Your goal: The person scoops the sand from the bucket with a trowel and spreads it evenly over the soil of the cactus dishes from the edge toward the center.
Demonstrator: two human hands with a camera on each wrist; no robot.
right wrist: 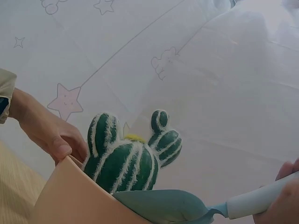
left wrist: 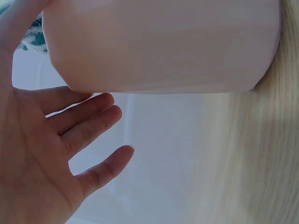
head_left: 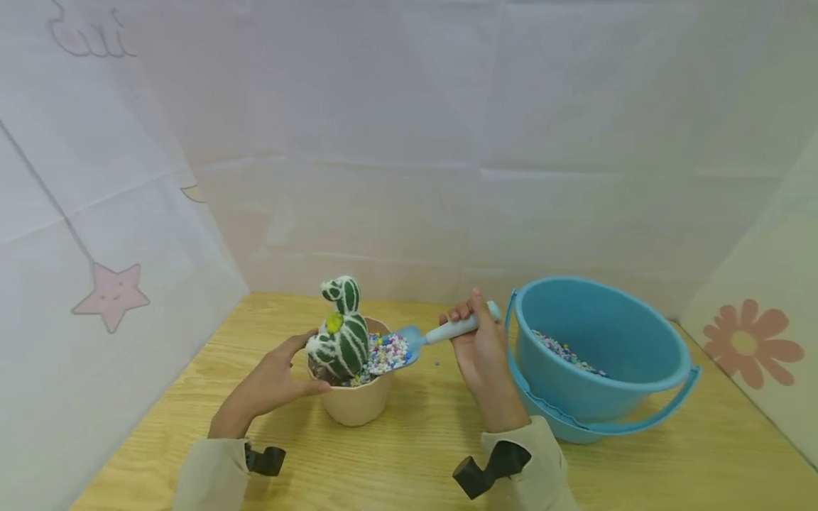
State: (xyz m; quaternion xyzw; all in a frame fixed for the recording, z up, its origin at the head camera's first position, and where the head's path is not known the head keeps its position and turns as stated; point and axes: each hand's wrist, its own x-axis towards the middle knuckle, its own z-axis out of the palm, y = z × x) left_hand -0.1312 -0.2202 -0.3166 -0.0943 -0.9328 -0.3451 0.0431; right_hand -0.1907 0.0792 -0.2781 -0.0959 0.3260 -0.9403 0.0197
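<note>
My left hand (head_left: 271,380) holds a pale peach flowerpot (head_left: 356,406) at its left side, thumb over the near rim and fingers round the far side. Inside it stands a green cactus (head_left: 351,344) with white fuzzy ridges and a yellow flower, leaning slightly left. My right hand (head_left: 483,358) grips the pale handle of a small blue trowel (right wrist: 168,205). Its blade crosses the pot's right rim, bearing multicoloured pebbles (head_left: 390,353). More pebbles lie around the cactus base. In the left wrist view the lower fingers (left wrist: 93,130) stay spread beside the pot wall.
A large blue bucket (head_left: 575,392) with pebbles (head_left: 569,353) inside stands to the right, its handle lowered toward me. One blue pebble (head_left: 437,364) lies on the wooden table (head_left: 409,454). White printed cloth (head_left: 396,177) hangs behind and along both sides.
</note>
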